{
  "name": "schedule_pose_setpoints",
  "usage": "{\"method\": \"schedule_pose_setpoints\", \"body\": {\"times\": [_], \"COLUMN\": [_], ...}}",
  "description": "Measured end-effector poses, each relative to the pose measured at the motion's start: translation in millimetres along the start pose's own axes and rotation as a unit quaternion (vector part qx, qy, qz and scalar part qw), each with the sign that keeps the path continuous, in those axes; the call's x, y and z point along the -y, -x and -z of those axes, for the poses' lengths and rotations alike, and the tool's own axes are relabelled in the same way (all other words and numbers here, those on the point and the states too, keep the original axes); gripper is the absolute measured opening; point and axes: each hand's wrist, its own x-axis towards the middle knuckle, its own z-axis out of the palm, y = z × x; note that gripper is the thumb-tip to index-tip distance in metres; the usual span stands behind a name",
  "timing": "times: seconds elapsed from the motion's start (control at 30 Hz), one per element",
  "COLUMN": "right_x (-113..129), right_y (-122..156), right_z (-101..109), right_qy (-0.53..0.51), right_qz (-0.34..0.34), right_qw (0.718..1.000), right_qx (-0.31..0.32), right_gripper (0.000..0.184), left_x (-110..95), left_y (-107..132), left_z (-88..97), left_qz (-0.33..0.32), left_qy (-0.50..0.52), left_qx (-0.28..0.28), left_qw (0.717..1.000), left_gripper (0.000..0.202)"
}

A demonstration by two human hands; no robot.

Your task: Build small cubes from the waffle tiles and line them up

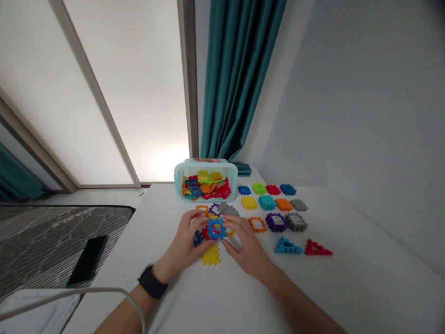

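Note:
Between my two hands is a blue square frame tile point(217, 229) with notched edges and a window-like opening. My left hand point(188, 236) has its fingers curled round the left side of it. On the right side, my right hand point(245, 241) grips it with thumb and fingers. A yellow notched tile point(211, 255) lies just below the blue one. Dark blue and red pieces show beside my left fingers. Behind my hands are an orange tile point(201, 210), a purple tile point(214, 209) and a grey tile point(228, 209), partly covered.
A pale teal tub point(178, 180) of mixed tiles stands at the back. To the right lie rows of coloured tile stacks, including a purple stack point(276, 222), with a blue triangle point(288, 245) and a red triangle point(318, 248). A white cable point(128, 294) crosses the lower left.

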Motion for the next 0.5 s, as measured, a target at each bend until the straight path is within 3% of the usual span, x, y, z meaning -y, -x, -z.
{"method": "schedule_pose_setpoints", "body": {"times": [0.37, 0.5], "right_x": [-4.8, -1.5], "right_y": [-1.5, -1.9], "right_z": [4.7, 1.5], "right_qy": [0.033, -0.017], "right_qz": [0.057, -0.016], "right_qw": [0.998, 1.000], "right_qx": [-0.019, -0.015], "right_gripper": [0.018, 0.013], "left_x": [0.1, 0.0], "left_y": [0.0, -2.7], "left_z": [0.6, -1.0], "left_qz": [0.015, 0.031], "left_qy": [0.042, 0.091], "left_qx": [0.029, 0.047], "left_qw": [0.999, 0.994], "left_gripper": [0.038, 0.023]}}
